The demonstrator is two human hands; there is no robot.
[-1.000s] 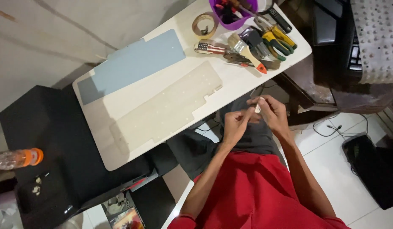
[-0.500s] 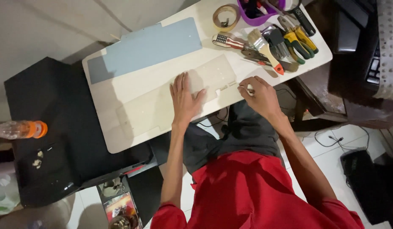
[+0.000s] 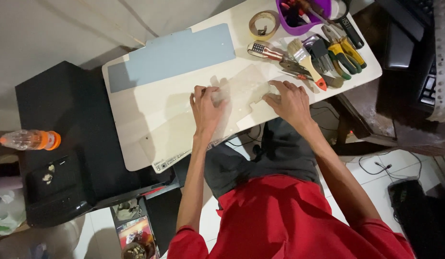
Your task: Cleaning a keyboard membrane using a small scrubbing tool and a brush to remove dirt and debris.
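A: White rectangular tabletop [image 3: 150,139] is sitting over a pale tiled floor [image 3: 376,165], with a glossy black cabinet [image 3: 64,124] just beside its left end. What's lying on it?

B: A translucent, frosted plastic sheet with a notched edge [image 3: 241,86] is lying flat on the near half. A matte blue-grey flat panel with a cut corner [image 3: 172,55] is lying behind it, along the far edge.

A: Hands?

B: Left hand [image 3: 206,109] is resting palm down on the sheet, fingers curled in slightly, gripping nothing. Right hand [image 3: 288,100] is pressing flat on the sheet's right part, fingers spread, also empty. Both are touching the sheet.

A: Tool pile?

B: It's crowding the far right corner: a wooden-handled paintbrush with an orange tip [image 3: 306,62], yellow-and-green-handled pliers [image 3: 345,55], a purple plastic bowl [image 3: 301,14] full of small items, a tan tape roll [image 3: 262,24].

A: Anything off the table?

B: A clear plastic bottle with an orange cap [image 3: 28,140] is lying on its side past the cabinet. Black cables [image 3: 376,165] are trailing over the tiles at right. The person is wearing a red shirt [image 3: 289,220] and dark trousers.
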